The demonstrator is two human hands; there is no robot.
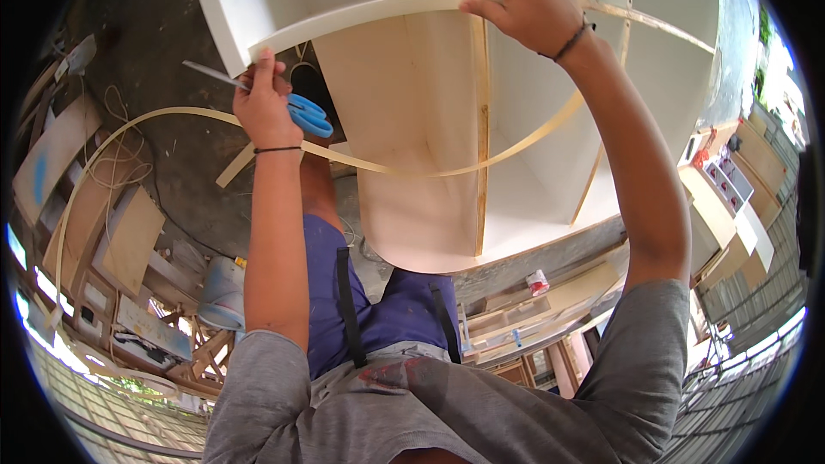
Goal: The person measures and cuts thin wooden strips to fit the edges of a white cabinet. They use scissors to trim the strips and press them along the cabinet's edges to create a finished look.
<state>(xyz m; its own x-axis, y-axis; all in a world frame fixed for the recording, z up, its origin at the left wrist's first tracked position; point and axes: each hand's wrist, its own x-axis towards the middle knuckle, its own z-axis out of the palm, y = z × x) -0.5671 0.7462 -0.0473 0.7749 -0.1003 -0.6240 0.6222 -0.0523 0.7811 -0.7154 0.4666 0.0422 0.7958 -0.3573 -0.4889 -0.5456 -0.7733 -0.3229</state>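
My left hand [268, 107] is closed around scissors with blue handles [309, 115]; their blades point away to the left. Its thumb touches the corner of a white cabinet [222, 13]. My right hand [534, 10] pinches the white front edge of a panel [369, 10], thumb below and fingers above, where the edge meets an upright divider. A long cream edging strip [447, 174] loops from behind my right forearm, passes at my left wrist and curves off to the far left. Whether it joins the edge under my right hand is hidden.
Open compartments with bare wooden edges [481, 120] make up the cabinet. Wood offcuts [129, 236], a loose cord [116, 133] and a bucket [222, 292] lie at the left. More boards [559, 301] lie behind my legs. A power strip [726, 185] is at the right.
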